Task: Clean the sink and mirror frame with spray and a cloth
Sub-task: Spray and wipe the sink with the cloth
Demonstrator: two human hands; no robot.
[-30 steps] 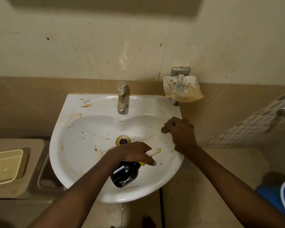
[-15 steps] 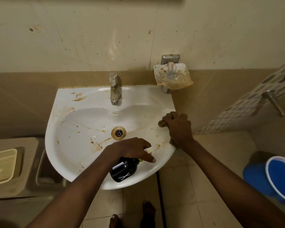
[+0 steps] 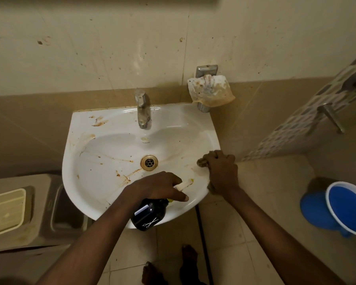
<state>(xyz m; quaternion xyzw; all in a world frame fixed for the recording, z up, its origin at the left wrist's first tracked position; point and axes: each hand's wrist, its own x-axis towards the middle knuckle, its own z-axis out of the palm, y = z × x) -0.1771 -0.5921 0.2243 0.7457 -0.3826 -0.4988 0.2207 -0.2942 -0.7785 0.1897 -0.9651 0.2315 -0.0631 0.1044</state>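
Note:
A white wall sink [image 3: 103, 128] is streaked with brown stains around its brass drain [image 3: 149, 162]. My left hand [image 3: 154, 187] grips a black spray bottle [image 3: 149, 214] over the sink's front rim, its pale nozzle pointing right into the basin. At the sink's right rim, my right hand [image 3: 222, 171] is closed on a crumpled brownish cloth [image 3: 201, 162], which it mostly hides. A dark strip at the very top edge of the view may be the mirror frame.
A metal tap [image 3: 141, 112] stands at the back of the sink. A stained rag [image 3: 211, 90] hangs on a wall holder at right. A blue bucket [image 3: 345, 210] sits on the floor right. A beige bin [image 3: 19, 214] stands left. Bare feet [image 3: 173, 268] show below.
The view has tilted down and back, so the sink sits higher and the bucket and feet show more. Both hands keep their places on the sink's front and right rim.

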